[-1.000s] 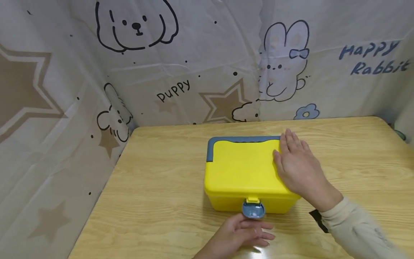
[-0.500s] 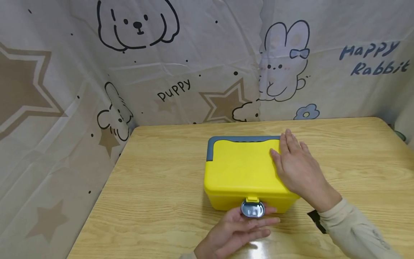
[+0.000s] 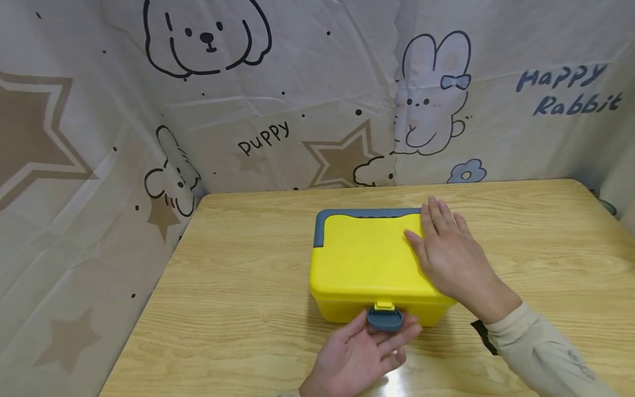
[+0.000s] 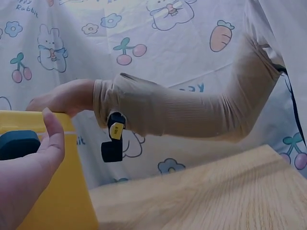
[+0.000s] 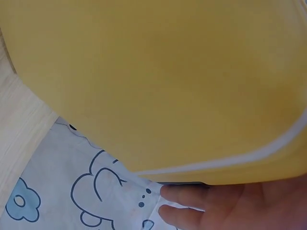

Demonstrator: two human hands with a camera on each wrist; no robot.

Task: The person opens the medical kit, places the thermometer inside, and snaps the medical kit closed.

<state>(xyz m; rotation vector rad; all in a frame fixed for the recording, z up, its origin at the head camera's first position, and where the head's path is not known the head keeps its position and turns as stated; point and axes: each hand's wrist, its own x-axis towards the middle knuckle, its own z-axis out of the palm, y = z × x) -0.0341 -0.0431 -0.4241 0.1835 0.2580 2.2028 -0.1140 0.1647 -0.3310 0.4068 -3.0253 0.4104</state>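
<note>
A yellow lidded box (image 3: 367,256) with a blue-grey carrying handle (image 3: 367,213) along the back of its lid stands on the table, lid down. From its front hangs a blue-grey latch (image 3: 385,320), sticking outward below a small yellow tab (image 3: 384,305). My left hand (image 3: 352,355) is palm up beneath the latch, thumb at its left side and fingers curved round its right; the left wrist view has the dark latch (image 4: 19,144) beside a fingertip. Flat on the lid's right side rests my right hand (image 3: 453,256), fingers straight toward the back edge.
The wooden table (image 3: 238,275) extends on both sides of the box. A printed cloth (image 3: 278,99) hangs behind and at the left. The right sleeve (image 4: 168,110) carries a black wrist strap (image 4: 113,143).
My left hand has come up from below and closed about the latch, which has tilted to show its darker face. My right hand stays on the lid, its thumb spread further inward.
</note>
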